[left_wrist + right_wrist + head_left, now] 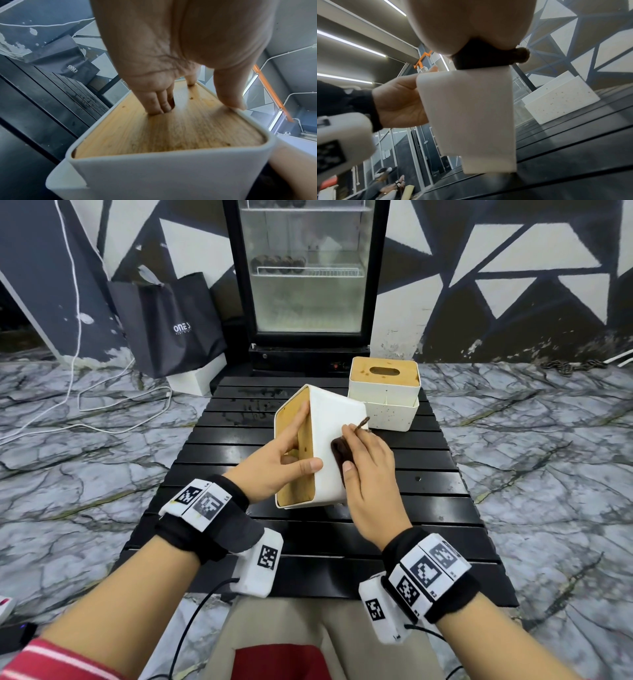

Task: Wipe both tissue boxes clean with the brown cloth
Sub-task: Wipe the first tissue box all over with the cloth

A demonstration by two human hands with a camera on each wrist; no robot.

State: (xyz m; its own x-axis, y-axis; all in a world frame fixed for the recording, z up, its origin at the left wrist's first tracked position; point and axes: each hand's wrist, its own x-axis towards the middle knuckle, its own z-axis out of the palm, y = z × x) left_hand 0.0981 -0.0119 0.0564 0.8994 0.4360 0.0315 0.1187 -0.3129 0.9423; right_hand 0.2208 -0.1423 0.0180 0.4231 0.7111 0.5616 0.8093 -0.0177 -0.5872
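Your left hand (pixel 274 463) grips the near tissue box (pixel 329 440), which is tipped on its side on the black slatted table (pixel 445 508), wooden lid (pixel 171 129) facing left. From the left wrist view, three fingers (pixel 159 102) are hooked into the lid's slot, the index finger lies straight along the wood and the thumb (pixel 229 94) is clamped over the white rim. Head view agrees: thumb on the box's upper white face, index finger extended up the lid. Your right hand (pixel 370 474) presses the brown cloth (pixel 339 455) against that upper white face, near its close end; fingers are curled round the cloth, with a bit of it sticking out past the fingertips. In the right wrist view the cloth (pixel 481 59) shows dark, bunched between palm and box wall. The box's lower edge touches the table. The second tissue box (pixel 383 395) stands upright just behind and right of the first, lid up, slot visible, dark specks on its white front wall; it sits apart from both hands. Behind the table: a glass-door fridge (pixel 305 275), with a black paper bag (pixel 168 326) to its left on the marble floor (pixel 68 457).
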